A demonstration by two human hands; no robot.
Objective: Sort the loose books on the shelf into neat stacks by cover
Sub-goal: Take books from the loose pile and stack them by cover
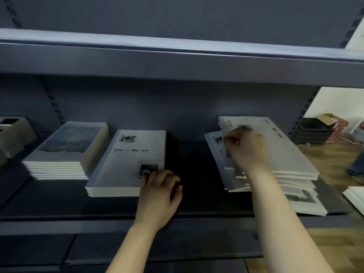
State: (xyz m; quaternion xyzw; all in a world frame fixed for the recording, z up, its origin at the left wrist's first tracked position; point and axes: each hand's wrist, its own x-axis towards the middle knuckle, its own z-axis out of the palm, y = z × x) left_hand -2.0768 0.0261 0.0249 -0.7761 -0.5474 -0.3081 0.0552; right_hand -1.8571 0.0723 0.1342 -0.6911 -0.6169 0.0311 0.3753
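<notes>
Loose pile (301, 196) of grey books lies fanned and askew at the right end of the dark shelf (197, 203). The right hand (246, 150) rests on it, fingers (229, 139) curled and pinching the far left edge of the top book (285, 150), which sits crooked over those below. Left of a gap lies the grey stack (126, 164), squared, its cover lettered in black. The left hand (159, 188) holds its near right corner, fingers (155, 175) bent onto the cover, thumb beside the edge. Just left of it sits the blue-cover stack (67, 150), also squared. Past the shelf's right end, black trays (313, 133) and a cardboard box (329, 118) stand on a wooden floor (334, 160).
</notes>
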